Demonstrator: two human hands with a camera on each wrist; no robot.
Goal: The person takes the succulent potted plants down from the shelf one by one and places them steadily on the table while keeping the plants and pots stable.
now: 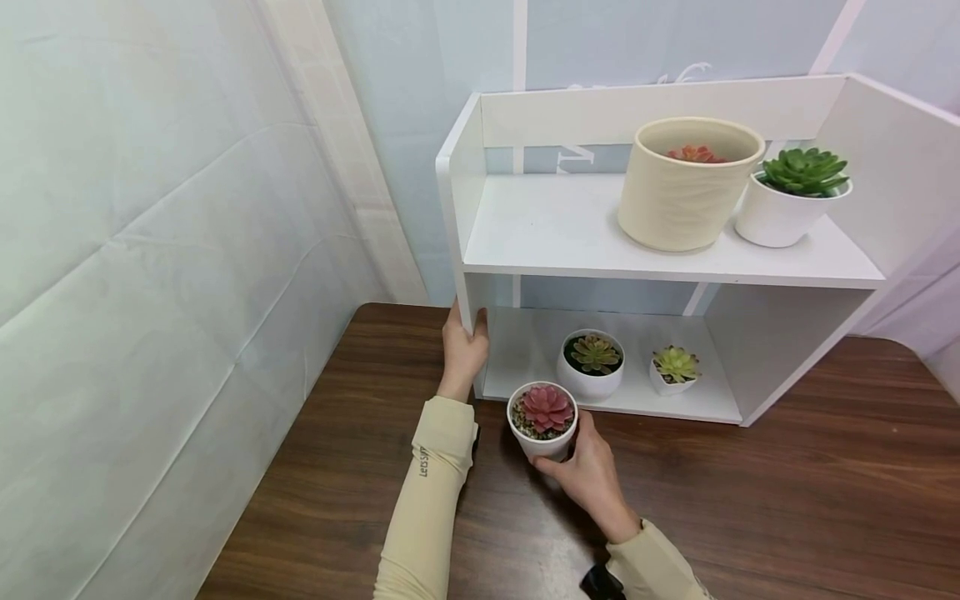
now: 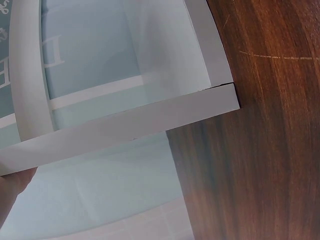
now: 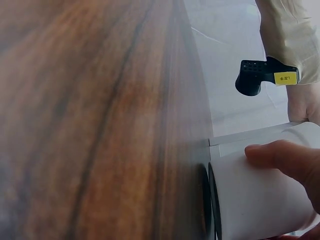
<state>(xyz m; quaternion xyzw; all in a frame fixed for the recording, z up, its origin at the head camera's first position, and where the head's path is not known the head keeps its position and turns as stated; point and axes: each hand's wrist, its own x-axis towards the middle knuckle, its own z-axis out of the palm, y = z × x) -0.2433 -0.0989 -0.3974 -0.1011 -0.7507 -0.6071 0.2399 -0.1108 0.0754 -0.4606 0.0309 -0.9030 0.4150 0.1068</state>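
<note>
My right hand (image 1: 590, 473) grips a white pot with a pink succulent (image 1: 547, 408) in front of the shelf's lower tier. In the right wrist view, the thumb lies along the side of the white pot (image 3: 260, 200), whose base is close over the tabletop. With my left hand (image 1: 463, 352) I hold the left side panel of the white shelf (image 1: 459, 208), thumb on the inner side. The left wrist view shows the panel's front edge (image 2: 125, 117) and only a bit of the hand (image 2: 12, 187).
On the lower tier stand a round white pot with a green succulent (image 1: 591, 379) and a small white pot with a yellow-green succulent (image 1: 673, 382). Above, a large cream pot (image 1: 671, 200) and a white potted green succulent (image 1: 776, 212) stand at the right. The table (image 1: 360, 467) is dark wood.
</note>
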